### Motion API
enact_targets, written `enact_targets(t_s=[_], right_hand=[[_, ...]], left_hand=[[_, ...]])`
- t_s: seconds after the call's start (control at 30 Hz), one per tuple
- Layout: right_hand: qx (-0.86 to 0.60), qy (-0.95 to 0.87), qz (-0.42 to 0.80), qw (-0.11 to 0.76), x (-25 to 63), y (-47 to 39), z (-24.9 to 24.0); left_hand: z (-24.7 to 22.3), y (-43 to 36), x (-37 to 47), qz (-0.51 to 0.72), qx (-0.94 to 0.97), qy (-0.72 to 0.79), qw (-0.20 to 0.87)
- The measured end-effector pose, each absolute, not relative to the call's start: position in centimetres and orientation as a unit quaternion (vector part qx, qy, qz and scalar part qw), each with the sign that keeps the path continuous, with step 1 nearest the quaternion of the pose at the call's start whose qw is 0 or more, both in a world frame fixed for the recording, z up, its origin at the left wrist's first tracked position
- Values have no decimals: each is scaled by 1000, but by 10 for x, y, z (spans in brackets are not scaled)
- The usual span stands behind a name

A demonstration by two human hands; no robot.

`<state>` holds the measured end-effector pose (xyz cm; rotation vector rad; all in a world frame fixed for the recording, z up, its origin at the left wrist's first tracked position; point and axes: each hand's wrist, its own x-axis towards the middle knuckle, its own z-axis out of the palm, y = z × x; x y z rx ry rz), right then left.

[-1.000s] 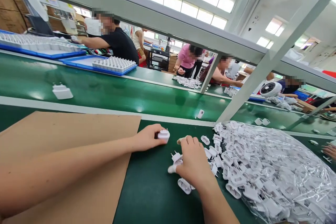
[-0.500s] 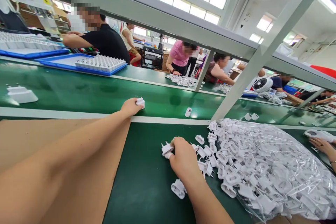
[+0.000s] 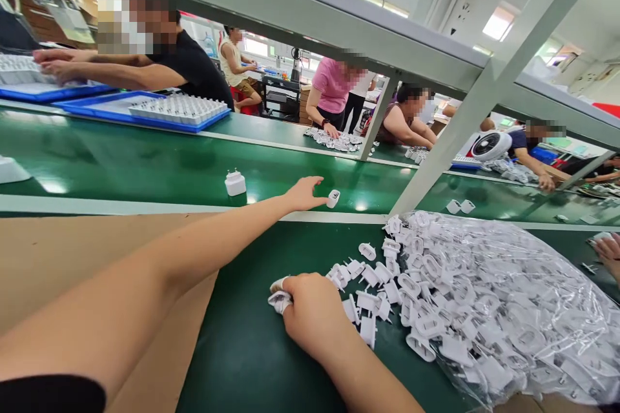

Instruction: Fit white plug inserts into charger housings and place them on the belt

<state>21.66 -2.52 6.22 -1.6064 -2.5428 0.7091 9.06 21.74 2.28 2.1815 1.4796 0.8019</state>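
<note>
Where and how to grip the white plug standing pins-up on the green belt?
I'd pinch the white plug by its side walls, below the pins, from the near side: the blocky body stands upright and the thin pins point up.

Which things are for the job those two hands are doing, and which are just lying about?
Probably for the job:
white plug piece in the right hand
white casing at the left hand
heap of plug pieces
pronged white plug

Probably just lying about:
cardboard
white fan
</note>
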Motion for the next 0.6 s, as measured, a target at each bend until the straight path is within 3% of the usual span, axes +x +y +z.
enact_targets(t_s=[0.17, 0.3, 0.47, 0.6], right_hand=[[-520, -745, 349, 228, 222, -12, 48], [-518, -625, 447, 376, 231, 10, 43], [-477, -469, 571, 476, 237, 23, 51], [-434, -422, 633, 483, 237, 17, 58]], left_hand=[[9, 233, 125, 261, 778, 527, 220], [9, 214, 103, 278, 766, 539, 214], [19, 146, 48, 347, 729, 545, 225], [19, 73, 21, 312, 718, 540, 307]])
